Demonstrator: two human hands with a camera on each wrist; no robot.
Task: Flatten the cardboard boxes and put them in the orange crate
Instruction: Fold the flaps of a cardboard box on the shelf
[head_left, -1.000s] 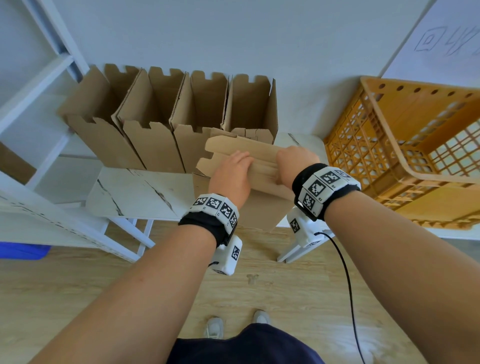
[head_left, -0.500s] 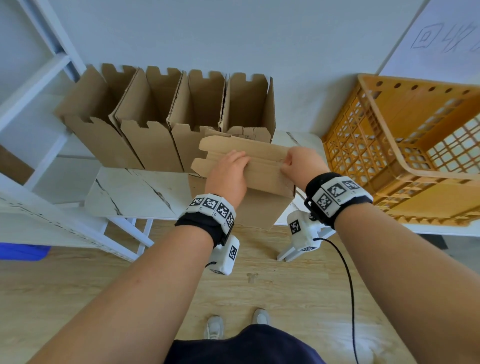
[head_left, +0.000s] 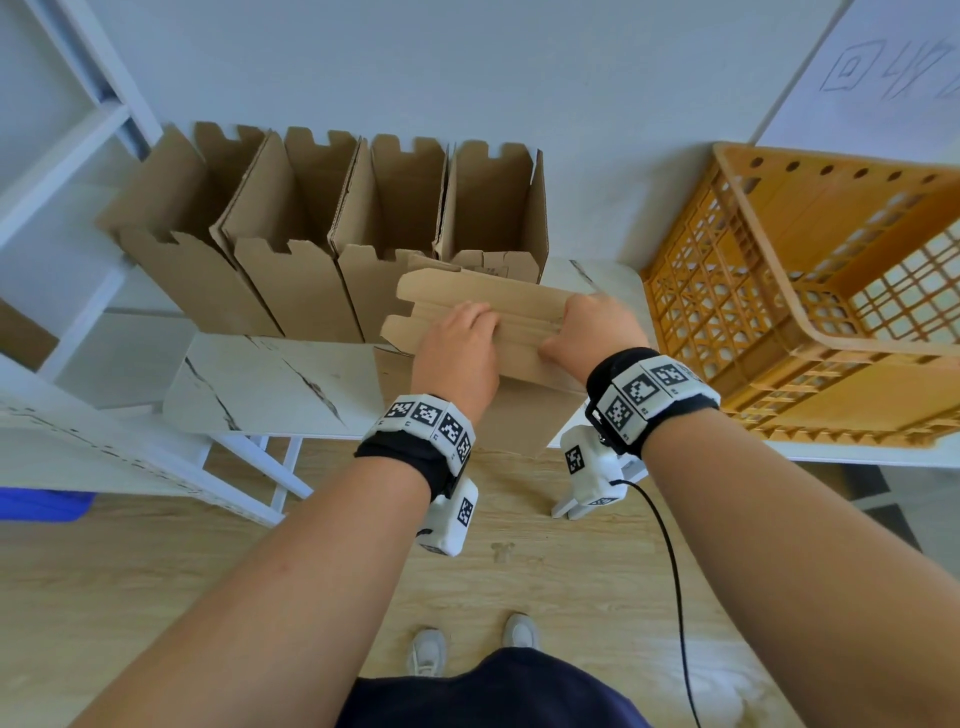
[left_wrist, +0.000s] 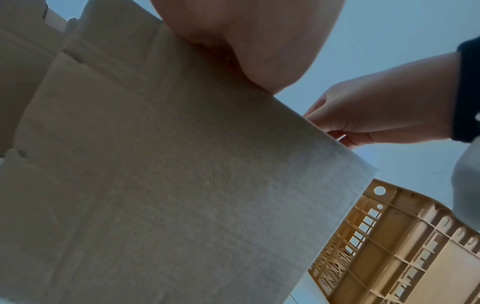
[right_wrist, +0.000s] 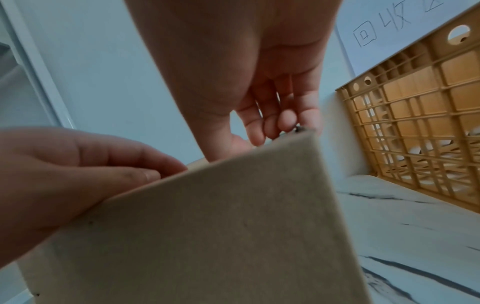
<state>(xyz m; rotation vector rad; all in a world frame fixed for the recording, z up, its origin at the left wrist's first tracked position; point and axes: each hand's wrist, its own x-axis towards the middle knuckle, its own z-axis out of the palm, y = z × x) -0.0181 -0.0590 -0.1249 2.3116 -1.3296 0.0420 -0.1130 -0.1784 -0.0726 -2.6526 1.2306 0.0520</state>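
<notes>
A cardboard box (head_left: 483, 306) stands at the table's front edge, its top flaps folded down towards me. My left hand (head_left: 460, 345) lies on the flaps and its fingers curl over the top edge; the right wrist view shows this left hand (right_wrist: 78, 164) pinching the box (right_wrist: 221, 226). My right hand (head_left: 592, 327) grips the flaps' right end, thumb on the near side, fingers (right_wrist: 285, 119) curled over the corner. The left wrist view shows the box face (left_wrist: 182, 185) and the right hand (left_wrist: 376, 115). The orange crate (head_left: 779, 332) stands to the right, with nothing visible inside it.
Several open cardboard boxes (head_left: 311, 228) stand in a row against the wall behind the held one. The marble-patterned table (head_left: 270, 384) has bare top to the left. A white shelf frame (head_left: 78, 156) rises at the left. A cable (head_left: 670, 571) hangs from my right wrist.
My right hand has shifted a little rightward from the top of the flaps to their right end and now grips there. The left hand has stayed put.
</notes>
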